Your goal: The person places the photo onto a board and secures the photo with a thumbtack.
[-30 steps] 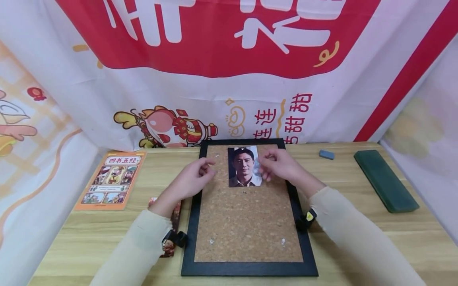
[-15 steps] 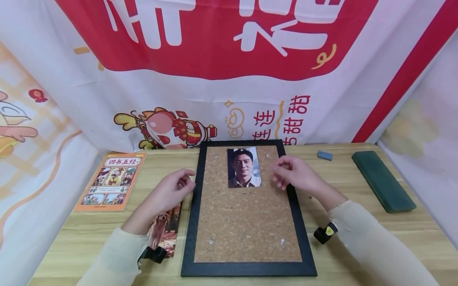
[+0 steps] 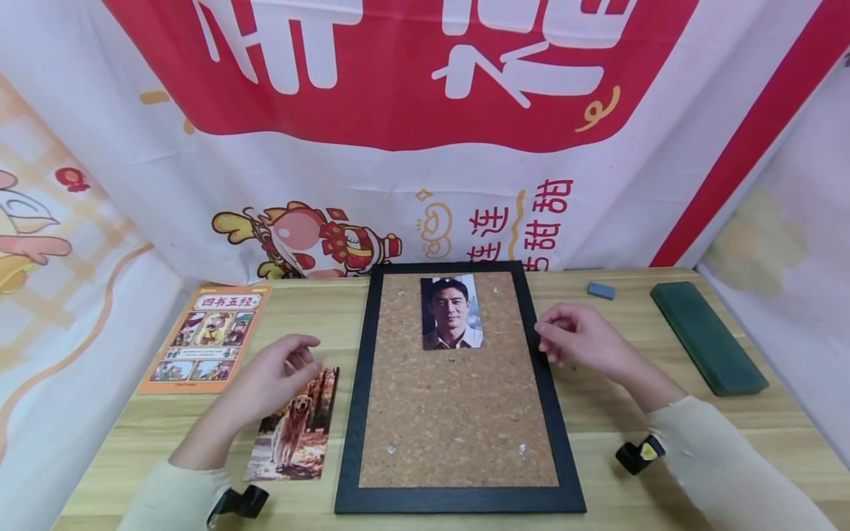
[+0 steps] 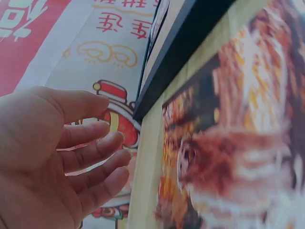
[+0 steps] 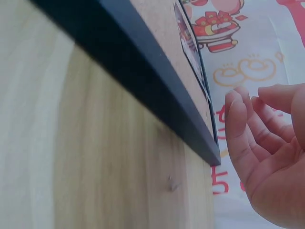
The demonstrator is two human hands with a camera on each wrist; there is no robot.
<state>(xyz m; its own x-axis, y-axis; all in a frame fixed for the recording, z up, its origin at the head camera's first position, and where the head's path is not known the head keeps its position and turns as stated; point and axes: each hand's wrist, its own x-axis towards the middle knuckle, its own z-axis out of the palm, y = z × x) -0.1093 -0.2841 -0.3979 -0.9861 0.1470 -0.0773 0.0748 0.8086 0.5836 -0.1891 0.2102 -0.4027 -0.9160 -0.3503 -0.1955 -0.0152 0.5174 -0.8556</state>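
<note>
A cork board (image 3: 458, 413) with a black frame lies on the table. Near its top is a portrait photo (image 3: 451, 313) of a person, with a small pin at its top edge. My left hand (image 3: 275, 376), fingers loosely bent and holding nothing, hovers over the upper part of a dog photo (image 3: 292, 442) left of the board. In the left wrist view that photo lies beside the hand (image 4: 71, 152). My right hand (image 3: 581, 339) is by the board's right edge; its fingers are loosely curled, with nothing seen between them in the right wrist view.
Several see-through push pins (image 3: 522, 449) dot the cork. A small pin (image 5: 172, 183) lies on the table right of the board. An orange booklet (image 3: 206, 339) is at the left; a blue eraser (image 3: 600, 290) and a dark green case (image 3: 707, 339) are at the right.
Both hands have drawn back from the portrait photo, the left one leftward and down, the right one rightward and down. The dog photo is now more visible. The portrait stays on the cork.
</note>
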